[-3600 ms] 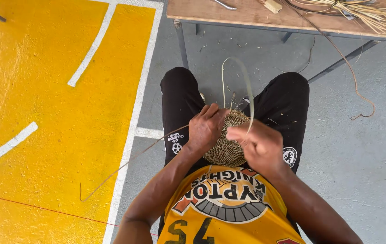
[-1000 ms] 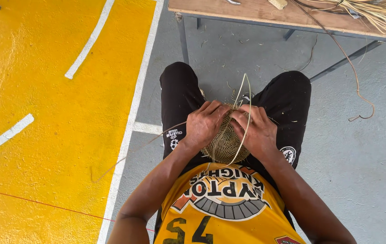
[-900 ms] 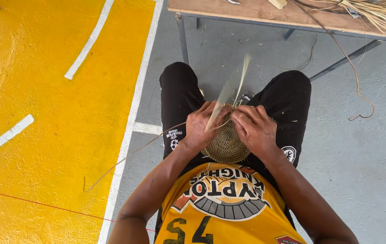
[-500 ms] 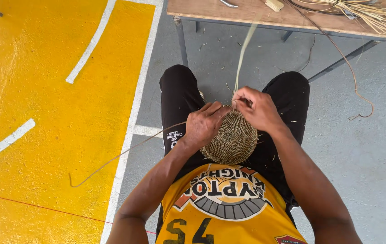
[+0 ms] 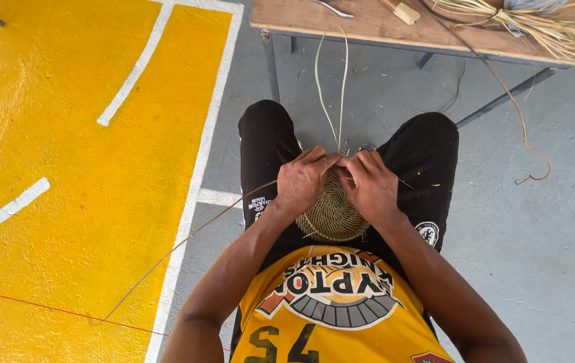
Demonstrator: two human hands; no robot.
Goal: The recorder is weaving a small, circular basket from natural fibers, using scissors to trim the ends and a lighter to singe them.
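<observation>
A wooden bench (image 5: 368, 30) runs along the top of the frame, upper right of centre. On it lie one bundle of pale straw (image 5: 536, 23) at the far right, one small wooden block (image 5: 406, 12) and one dark metal tool (image 5: 331, 8), partly cut off by the frame edge. A thin brown cord (image 5: 503, 87) trails from the bench down over the grey concrete floor (image 5: 536, 235) and ends in a hook-like curl at right of centre. The left half of the frame is yellow painted floor (image 5: 45, 202) crossed by white lines. One long thin strand (image 5: 180, 245) runs from the hands down toward the lower left.

In the middle of the frame the seated person holds one round coiled woven disc (image 5: 333, 214) over the lap, between two knees in black shorts. The left hand (image 5: 303, 181) is closed over the disc's upper left edge, fingers curled down onto it. The right hand (image 5: 370, 183) is closed over the upper right edge, its fingertips meeting those of the left at the top of the disc. Both hands hide most of the disc's upper half. Two pale fibre strands (image 5: 331, 87), perhaps one looped piece, rise from the spot where the fingertips pinch together up to the bench edge; which hand pinches them cannot be told.
</observation>
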